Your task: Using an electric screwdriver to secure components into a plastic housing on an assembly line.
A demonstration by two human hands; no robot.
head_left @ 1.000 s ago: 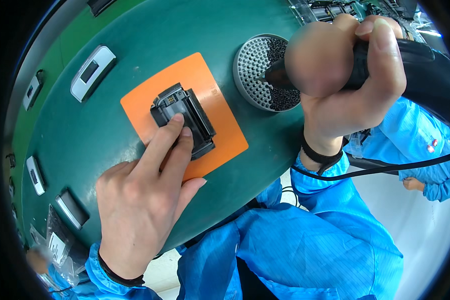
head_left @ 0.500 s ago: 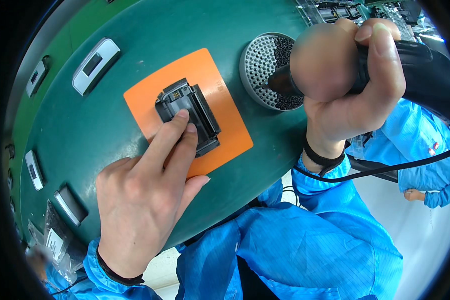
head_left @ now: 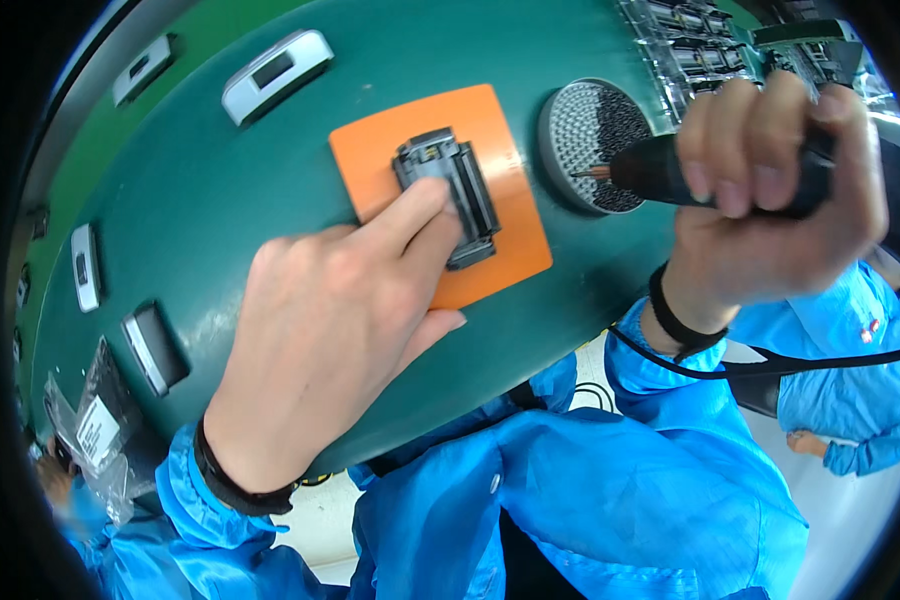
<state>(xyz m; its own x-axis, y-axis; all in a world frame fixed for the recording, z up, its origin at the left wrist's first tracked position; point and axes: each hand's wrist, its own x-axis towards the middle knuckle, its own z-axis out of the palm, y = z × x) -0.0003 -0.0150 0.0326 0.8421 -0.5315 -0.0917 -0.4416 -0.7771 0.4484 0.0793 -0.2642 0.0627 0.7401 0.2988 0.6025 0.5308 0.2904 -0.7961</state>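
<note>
My left hand [head_left: 335, 300] rests its stretched index and middle fingertips on a black device housing [head_left: 478, 205], thumb apart from it. That housing lies on an orange mat [head_left: 522, 245], and my fingers hide part of it. In my right hand [head_left: 785, 215] is a black electric screwdriver [head_left: 660, 168], the fingers wrapped round its body. The screwdriver points left, its thin bit over a round perforated screw tray [head_left: 573, 130]. Small dark screws [head_left: 620, 125] fill the tray's right side; many holes on the left show no screw.
Silver-and-black devices [head_left: 278, 75] stand along the table's left side, one dark unit [head_left: 155, 348] nearer me. Plastic bags [head_left: 100, 430] lie at lower left. Clear trays of parts [head_left: 695, 50] occupy the far right. A black cable [head_left: 770, 365] crosses beside a co-worker's blue sleeve [head_left: 875, 455].
The view has shifted, so the table's things appear farther right. My right hand has turned on the screwdriver, and its bit now shows over the tray. My left fingertips remain on the housing.
</note>
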